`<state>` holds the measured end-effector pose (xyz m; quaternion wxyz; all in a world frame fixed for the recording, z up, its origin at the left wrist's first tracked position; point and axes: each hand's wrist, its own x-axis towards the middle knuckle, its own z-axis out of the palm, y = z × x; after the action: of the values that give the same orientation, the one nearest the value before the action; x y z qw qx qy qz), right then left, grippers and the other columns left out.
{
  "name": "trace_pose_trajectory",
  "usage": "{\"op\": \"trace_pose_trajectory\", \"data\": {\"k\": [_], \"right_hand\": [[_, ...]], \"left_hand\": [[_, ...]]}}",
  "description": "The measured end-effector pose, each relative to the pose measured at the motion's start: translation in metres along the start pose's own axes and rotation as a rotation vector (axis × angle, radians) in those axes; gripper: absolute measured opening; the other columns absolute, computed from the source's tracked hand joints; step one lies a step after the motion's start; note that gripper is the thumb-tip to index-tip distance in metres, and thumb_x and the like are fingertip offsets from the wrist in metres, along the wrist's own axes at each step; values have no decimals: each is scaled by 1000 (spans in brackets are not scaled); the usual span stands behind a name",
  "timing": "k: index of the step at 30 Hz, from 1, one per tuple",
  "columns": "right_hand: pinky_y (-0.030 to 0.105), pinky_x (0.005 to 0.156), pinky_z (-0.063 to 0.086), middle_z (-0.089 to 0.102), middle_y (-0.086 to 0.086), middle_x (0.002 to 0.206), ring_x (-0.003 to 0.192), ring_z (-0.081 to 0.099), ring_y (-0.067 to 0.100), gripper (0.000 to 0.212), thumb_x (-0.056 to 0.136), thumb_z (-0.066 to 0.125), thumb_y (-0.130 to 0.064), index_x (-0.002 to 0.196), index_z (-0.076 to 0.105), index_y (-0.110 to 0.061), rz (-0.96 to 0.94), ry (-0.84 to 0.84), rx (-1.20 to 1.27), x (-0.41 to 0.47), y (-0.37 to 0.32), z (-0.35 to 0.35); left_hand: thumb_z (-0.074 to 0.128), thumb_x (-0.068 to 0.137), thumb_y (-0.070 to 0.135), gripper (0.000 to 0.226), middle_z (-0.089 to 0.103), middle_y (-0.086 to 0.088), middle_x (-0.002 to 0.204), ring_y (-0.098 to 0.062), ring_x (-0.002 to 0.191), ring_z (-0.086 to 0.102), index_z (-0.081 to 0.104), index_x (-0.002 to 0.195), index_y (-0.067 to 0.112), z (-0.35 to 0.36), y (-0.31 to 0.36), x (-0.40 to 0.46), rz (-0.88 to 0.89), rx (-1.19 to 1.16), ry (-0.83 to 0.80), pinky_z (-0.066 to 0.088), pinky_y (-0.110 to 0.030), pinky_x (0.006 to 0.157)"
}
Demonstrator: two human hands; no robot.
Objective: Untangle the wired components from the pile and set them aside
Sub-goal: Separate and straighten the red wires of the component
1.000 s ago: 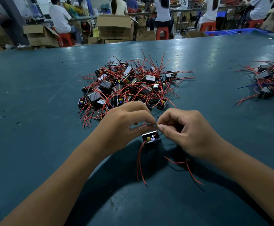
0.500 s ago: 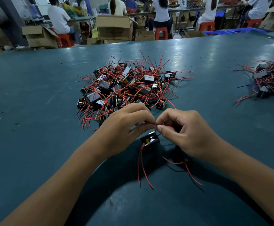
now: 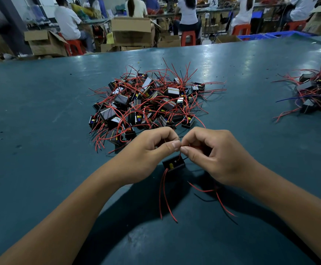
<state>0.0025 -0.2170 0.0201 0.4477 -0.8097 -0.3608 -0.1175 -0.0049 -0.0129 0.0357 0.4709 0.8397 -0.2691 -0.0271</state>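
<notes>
From the head view, a thin red wire (image 3: pixel 179 149) is pinched between the left hand (image 3: pixel 152 150) and the right hand (image 3: pixel 211 155), thumbs nearly touching. A black component (image 3: pixel 174 164) hangs just below, near the pile (image 3: pixel 148 104) on the tabletop (image 3: pixel 41 111). If the wire is pulled too hard, it could be torn from the component, or loose ends could be snagged.

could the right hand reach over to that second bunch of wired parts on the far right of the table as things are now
Probably yes. Bare table lies between the right hand and the second bunch, with nothing blocking. But that hand is pinching a red wire of the small black component, together with the left hand.
</notes>
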Motion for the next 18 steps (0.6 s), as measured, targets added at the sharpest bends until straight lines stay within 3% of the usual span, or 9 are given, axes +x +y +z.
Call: {"op": "trace_pose_trajectory", "data": {"k": [1,3,6,10,14,16,18], "right_hand": [[7,54,30,48,-17,57,50,43,2,8,91,68,-14,88,64,-20,1,0,1,0,0,1],[7,54,30,48,-17,57,50,43,2,5,91,68,-14,87,65,-16,-4,5,-18,-1,1,2],[7,55,31,49,-17,61,54,44,2,3,91,68,-13,88,66,-12,-33,10,-83,-1,1,3],[10,60,35,52,-17,72,62,45,-2,6,90,64,-16,91,66,-11,-114,-13,-252,-1,-1,4],[11,62,35,53,-18,75,66,45,-2,4,90,64,-14,92,65,-11,-137,-19,-294,0,0,3],[8,60,34,49,-21,70,61,45,-3,1,90,66,-14,90,65,-12,-103,8,-223,0,1,2],[9,58,32,48,-19,63,56,45,1,4,91,66,-14,88,64,-15,-65,21,-154,-1,2,2]], "left_hand": [[53,102,23,21,45,-2,70,-11,62,37,61,87,11,0,0,-1,-14,-11,2,33,-25,57],[54,102,20,21,42,5,67,-11,60,34,60,83,13,1,0,-1,-80,-76,13,28,-23,54],[54,100,15,23,42,-3,69,-20,59,28,60,78,14,3,3,-1,-234,-225,37,19,-33,54],[50,95,12,24,43,-3,63,-9,48,28,57,71,13,8,11,-1,-443,-438,36,20,-20,43],[50,94,15,19,44,-1,63,-9,45,25,55,76,10,10,11,-1,-570,-626,3,17,-18,39],[55,95,17,20,46,2,60,-9,45,29,57,76,11,10,9,0,-493,-495,66,22,-19,40],[60,96,18,21,51,12,60,-7,50,37,59,75,16,6,5,0,-289,-150,178,30,-19,47]]}}
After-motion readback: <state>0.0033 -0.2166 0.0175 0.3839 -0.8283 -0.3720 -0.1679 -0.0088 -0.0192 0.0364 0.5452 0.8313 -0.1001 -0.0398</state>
